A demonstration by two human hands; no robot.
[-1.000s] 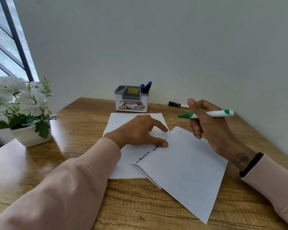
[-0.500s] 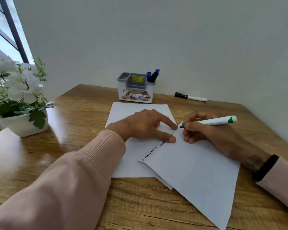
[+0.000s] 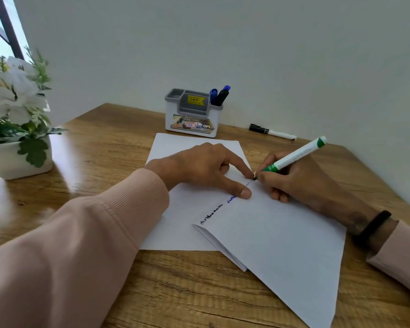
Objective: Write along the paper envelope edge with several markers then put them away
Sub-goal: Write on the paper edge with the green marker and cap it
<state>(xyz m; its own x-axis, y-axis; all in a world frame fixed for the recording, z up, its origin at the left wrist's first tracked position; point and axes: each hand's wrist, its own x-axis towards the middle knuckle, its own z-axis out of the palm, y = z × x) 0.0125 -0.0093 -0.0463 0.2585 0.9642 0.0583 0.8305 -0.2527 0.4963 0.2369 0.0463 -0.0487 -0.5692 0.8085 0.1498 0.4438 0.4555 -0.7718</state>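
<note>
Wooden desk against plain wall; left hand spread, pressing envelope; right hand pinching green marker, tip on envelope edge.

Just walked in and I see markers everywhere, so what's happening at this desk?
A person is writing along the edge of a white paper envelope. The right hand holds a green marker, tip on the paper, while the left hand presses the envelope flat. Black and blue writing is already there. A black marker lies by the wall.
</note>
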